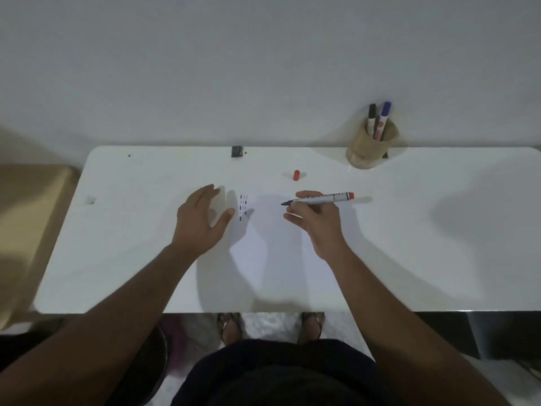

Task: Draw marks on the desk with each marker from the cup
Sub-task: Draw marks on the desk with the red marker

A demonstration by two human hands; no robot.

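My right hand (pixel 317 221) holds an uncapped red-ended marker (pixel 325 198) level above the white desk (pixel 409 230), tip pointing left. Its red cap (pixel 296 175) lies on the desk just beyond. My left hand (pixel 202 218) hovers open, fingers spread, left of two short columns of dark marks (pixel 243 207) drawn on the desk. A tan cup (pixel 369 148) at the back right holds a black-capped marker (pixel 371 117) and a blue-capped marker (pixel 384 115).
A small black block (pixel 236 151) sits at the desk's back edge by the wall. A beige surface (pixel 32 200) stands left of the desk. My sandalled feet (pixel 231 326) show below the front edge.
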